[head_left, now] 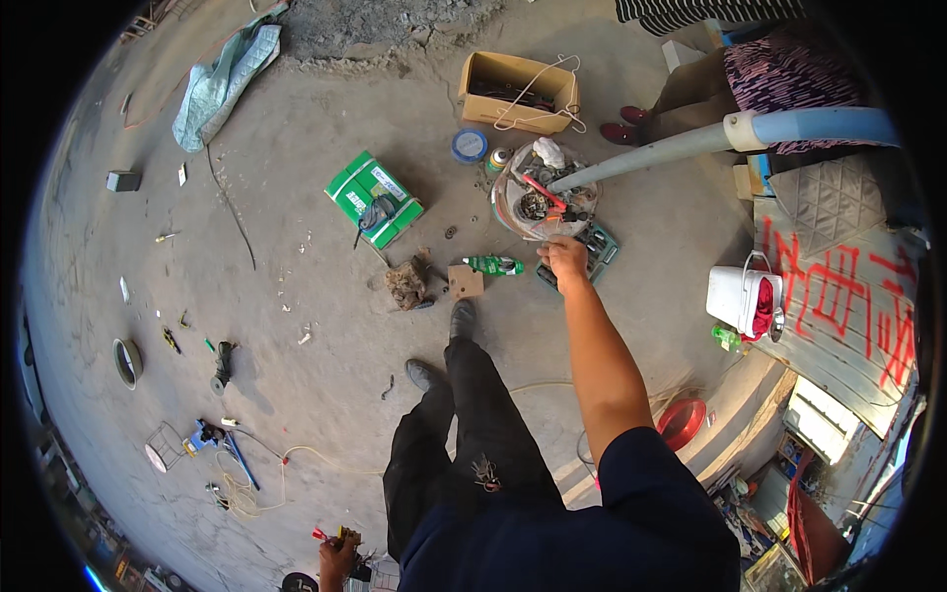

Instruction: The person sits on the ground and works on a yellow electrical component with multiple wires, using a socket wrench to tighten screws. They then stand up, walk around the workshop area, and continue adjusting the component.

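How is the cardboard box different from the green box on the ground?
The cardboard box is plain brown and stands open at the top, with dark items inside and a pale cord draped over its edge; the green box is closed, printed, and lies flat with a dark tool lying on it. The cardboard box sits farther from the right hand than the green box's neighbour, the green bottle. Both rest on the bare concrete ground.

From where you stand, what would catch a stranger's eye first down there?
Probably the right hand stretched out to the rim of a round basin of tools and scrap on the concrete ground. Next, the bright green box left of it, and the open cardboard box behind.
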`<state>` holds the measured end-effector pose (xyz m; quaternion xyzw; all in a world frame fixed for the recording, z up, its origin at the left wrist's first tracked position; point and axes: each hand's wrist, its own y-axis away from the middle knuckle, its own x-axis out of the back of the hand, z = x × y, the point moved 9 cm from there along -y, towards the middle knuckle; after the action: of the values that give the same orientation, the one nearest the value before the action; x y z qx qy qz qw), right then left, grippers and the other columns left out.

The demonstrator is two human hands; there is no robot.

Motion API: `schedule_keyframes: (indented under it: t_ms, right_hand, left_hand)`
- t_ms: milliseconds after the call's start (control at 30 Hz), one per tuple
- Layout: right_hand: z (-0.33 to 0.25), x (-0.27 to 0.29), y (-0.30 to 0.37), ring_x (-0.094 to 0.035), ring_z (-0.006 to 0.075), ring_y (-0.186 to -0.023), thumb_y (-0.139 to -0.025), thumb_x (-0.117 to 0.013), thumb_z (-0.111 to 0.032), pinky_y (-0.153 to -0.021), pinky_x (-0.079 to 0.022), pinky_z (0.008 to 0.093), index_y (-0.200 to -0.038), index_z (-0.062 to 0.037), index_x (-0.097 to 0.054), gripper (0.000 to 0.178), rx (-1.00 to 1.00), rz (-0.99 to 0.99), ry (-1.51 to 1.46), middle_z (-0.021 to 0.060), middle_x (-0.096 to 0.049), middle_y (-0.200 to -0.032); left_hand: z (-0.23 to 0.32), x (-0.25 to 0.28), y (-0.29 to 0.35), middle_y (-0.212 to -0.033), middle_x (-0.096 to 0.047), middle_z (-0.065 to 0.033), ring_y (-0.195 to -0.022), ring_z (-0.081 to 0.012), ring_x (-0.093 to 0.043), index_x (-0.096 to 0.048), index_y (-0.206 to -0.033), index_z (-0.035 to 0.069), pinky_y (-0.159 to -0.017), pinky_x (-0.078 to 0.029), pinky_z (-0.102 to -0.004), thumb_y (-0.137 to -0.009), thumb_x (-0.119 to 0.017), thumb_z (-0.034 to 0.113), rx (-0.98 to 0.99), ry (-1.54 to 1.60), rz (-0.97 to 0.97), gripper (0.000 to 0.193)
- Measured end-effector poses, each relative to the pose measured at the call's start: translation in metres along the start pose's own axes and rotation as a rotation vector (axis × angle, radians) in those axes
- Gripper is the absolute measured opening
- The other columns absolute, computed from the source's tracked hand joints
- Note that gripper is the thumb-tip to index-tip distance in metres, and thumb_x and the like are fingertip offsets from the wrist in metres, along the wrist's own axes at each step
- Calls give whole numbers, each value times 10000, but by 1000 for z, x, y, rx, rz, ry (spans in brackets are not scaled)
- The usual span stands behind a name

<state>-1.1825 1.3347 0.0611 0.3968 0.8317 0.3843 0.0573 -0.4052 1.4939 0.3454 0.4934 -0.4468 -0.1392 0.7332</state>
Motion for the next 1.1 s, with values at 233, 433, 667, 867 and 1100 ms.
schedule_keyframes:
  t_ms: [233, 433, 667, 867, 1100]
  right_hand:
    - [9, -7, -87, -678, 181, -848, -930, -543, -52, -729, -551, 296, -1068, -1, -642, 178, 17, 18, -127, 71, -668, -954]
    - [40, 4, -95, -680, 179, -845, -930, -586, -110, -699, -522, 278, -1105, -20, -641, 205, -21, 33, -117, 54, -672, -924]
    - [82, -40, -29, -689, 246, -690, -862, -577, -172, -630, -524, 367, -794, -8, -698, 215, 24, 28, 599, 137, -695, -754]
    - [43, -139, 83, -702, 286, -744, -846, -587, -242, -692, -530, 418, -752, -22, -719, 273, -95, 66, 526, 158, -700, -737]
    - [-36, -356, 147, -722, 235, -625, -865, -622, -180, -581, -551, 351, -809, 58, -702, 257, -71, -171, 445, 136, -696, -682]
  left_hand:
    - [49, 30, -27, -582, -634, -156, -564, -233, -635, -682, -725, -60, -551, -467, -411, -815, -716, 371, 54, -165, 25, 442]
    - [53, 67, -57, -628, -653, -165, -578, -217, -630, -682, -773, -71, -562, -472, -393, -825, -714, 373, 100, -163, -8, 448]
    - [32, 113, -146, -663, -645, -64, -636, -110, -566, -719, -827, -65, -558, -456, -321, -830, -731, 323, 152, 113, -174, 388]
    - [74, 238, -276, -735, -673, -69, -609, -137, -579, -706, -887, -85, -534, -443, -321, -869, -706, 275, 160, 156, -250, 360]
    - [194, 474, -372, -687, -655, -178, -562, -272, -569, -685, -869, -66, -562, -446, -420, -931, -626, 391, -266, -87, 64, 464]
